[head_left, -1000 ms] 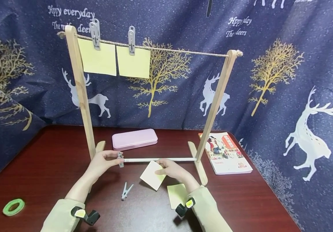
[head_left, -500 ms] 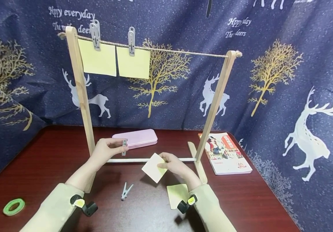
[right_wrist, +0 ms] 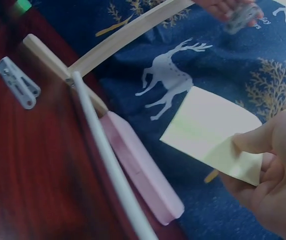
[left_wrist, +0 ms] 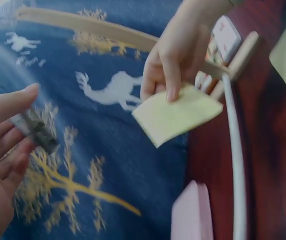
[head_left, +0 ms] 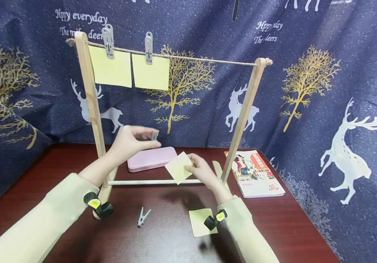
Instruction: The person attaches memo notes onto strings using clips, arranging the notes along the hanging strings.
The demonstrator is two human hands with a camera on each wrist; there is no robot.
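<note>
My left hand (head_left: 134, 140) holds a grey clothespin (head_left: 155, 135) between thumb and fingers, raised above the pink case in the head view. To its right, my right hand (head_left: 203, 170) pinches a yellow sticky note (head_left: 179, 168) by its edge, in front of the rack's white bar. The left wrist view shows this note tilted, one corner pointing down. Two yellow notes, a left one (head_left: 111, 67) and a right one (head_left: 151, 72), hang from the rope (head_left: 205, 57), each under a grey clothespin. A loose clothespin (head_left: 143, 217) and another yellow note (head_left: 201, 222) lie on the table.
The wooden rack's left post (head_left: 91, 95) and right post (head_left: 243, 117) stand on the dark red table (head_left: 162, 241), joined low by a white bar (head_left: 126, 182). Behind it lies the pink case (head_left: 142, 160). A book (head_left: 256, 175) lies to the right; patterned cloth (head_left: 188, 120) hangs behind.
My left hand has risen and moved right with the clothespin, from table height to above the pink case. My right hand has lifted its sticky note upward and slightly right.
</note>
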